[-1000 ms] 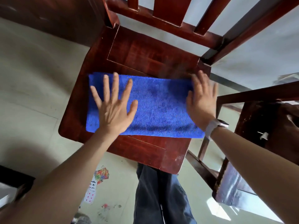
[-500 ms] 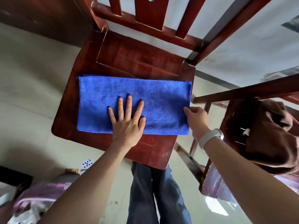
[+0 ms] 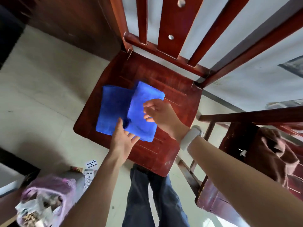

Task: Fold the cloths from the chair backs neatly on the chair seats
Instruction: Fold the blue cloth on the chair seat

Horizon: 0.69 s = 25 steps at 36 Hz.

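A blue cloth (image 3: 114, 110) lies on the dark red wooden chair seat (image 3: 177, 99). Its right half is folded over the left half and sits slightly askew. My left hand (image 3: 123, 140) rests at the cloth's near edge, fingers straight and touching the folded layer, thumb pointing up along the fold. My right hand (image 3: 159, 114), with a white wristband, hovers just over the folded layer's right side with loosely spread fingers and holds nothing. A brown cloth (image 3: 275, 154) is bunched on a second chair at the right.
The chair's slatted back (image 3: 168, 25) rises at the far side. The second wooden chair (image 3: 246, 117) stands close on the right. A purple plastic bag (image 3: 47, 192) and playing cards (image 3: 91, 167) lie on the floor at lower left. My legs (image 3: 147, 199) stand before the seat.
The right hand has carried the cloth's right end over to the left and let go, halving its width. The left hand shifted from the cloth's middle to its near edge.
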Motion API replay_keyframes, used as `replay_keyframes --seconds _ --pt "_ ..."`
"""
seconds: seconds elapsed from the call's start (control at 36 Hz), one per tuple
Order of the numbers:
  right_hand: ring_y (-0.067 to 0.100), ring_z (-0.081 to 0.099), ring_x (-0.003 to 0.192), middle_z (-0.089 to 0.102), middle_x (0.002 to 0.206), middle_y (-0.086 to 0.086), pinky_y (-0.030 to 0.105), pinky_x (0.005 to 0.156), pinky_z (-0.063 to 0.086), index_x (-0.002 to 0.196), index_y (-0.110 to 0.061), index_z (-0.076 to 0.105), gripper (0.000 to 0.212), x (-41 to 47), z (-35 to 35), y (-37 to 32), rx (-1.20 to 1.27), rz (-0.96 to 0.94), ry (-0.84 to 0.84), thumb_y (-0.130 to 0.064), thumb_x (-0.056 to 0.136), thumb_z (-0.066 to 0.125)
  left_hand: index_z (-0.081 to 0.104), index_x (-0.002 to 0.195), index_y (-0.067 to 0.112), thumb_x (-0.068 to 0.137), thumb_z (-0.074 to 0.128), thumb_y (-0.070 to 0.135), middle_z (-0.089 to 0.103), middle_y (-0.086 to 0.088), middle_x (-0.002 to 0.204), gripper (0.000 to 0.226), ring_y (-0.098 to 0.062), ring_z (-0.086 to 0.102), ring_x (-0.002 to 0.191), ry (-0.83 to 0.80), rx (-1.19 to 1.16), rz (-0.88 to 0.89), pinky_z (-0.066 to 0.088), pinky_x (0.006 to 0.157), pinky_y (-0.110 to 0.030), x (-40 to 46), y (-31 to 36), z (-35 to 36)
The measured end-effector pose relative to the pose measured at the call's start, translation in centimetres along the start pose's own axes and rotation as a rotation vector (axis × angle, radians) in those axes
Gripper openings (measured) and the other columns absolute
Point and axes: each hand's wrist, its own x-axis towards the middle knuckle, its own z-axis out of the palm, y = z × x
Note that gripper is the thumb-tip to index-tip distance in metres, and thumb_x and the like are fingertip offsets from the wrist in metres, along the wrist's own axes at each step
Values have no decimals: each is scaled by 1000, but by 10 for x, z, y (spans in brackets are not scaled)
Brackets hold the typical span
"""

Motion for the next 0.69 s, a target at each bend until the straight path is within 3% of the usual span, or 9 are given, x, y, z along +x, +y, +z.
replay_keyframes --seconds 0.06,0.11,0.17,0.28,0.36,0.47,0.58,0.64,0.69 --pt "19 56 78 59 88 1 24 80 49 105 -7 62 22 14 -1 2 -251 -75 105 -5 91 45 54 116 21 94 33 50 58 0 117 42 -19 55 111 62 -85 15 42 94 -35 -1 -2 -4" --pt "20 57 92 62 105 3 18 82 42 110 -11 61 26 26 -6 4 -419 -129 209 -7 90 44 56 104 24 92 47 42 58 0 108 23 -19 56 103 104 -25 85 46 87 -32 1 -6 -7" --pt "24 54 109 59 119 6 28 95 39 115 -13 59 30 41 -14 8 -564 -203 240 -10 90 44 55 91 24 86 62 31 55 -2 98 12 -17 57 91 169 103 174 50 79 -28 7 -9 -7" --pt "25 34 131 44 140 3 45 109 27 132 -20 45 40 72 -17 8 -898 -181 99 -21 92 45 52 78 15 80 67 25 53 -8 69 18 -20 64 74 378 368 265 52 82 -42 19 -17 -7" --pt "24 25 137 34 147 3 49 111 22 140 -20 34 49 90 -11 0 -999 -114 -6 -31 94 46 57 95 7 85 60 15 64 -14 87 14 -29 64 90 394 395 334 48 86 -40 22 -20 -7" --pt "22 33 135 44 142 4 43 112 25 136 -16 41 50 112 0 -1 -947 -84 -78 -30 90 53 51 90 29 83 55 5 60 6 89 25 -8 58 84 222 301 445 44 75 -10 10 -17 -9" --pt "17 54 109 61 116 5 34 104 37 128 -14 50 44 119 11 -13 -785 -68 -130 -11 85 55 51 90 33 72 53 23 60 4 92 20 -11 57 89 143 329 513 44 80 -15 6 -19 -22" --pt "14 53 99 59 105 3 27 101 39 128 -9 50 43 120 15 -19 -734 -35 -196 -3 86 53 51 93 33 71 52 34 60 4 95 23 -8 57 91 127 332 534 44 82 -15 5 -19 -29" --pt "12 52 100 58 106 1 31 106 37 126 -9 53 41 122 20 -23 -750 -15 -250 -2 86 53 52 101 30 74 53 29 60 8 101 27 3 56 94 107 320 535 41 85 -11 3 -17 -34"
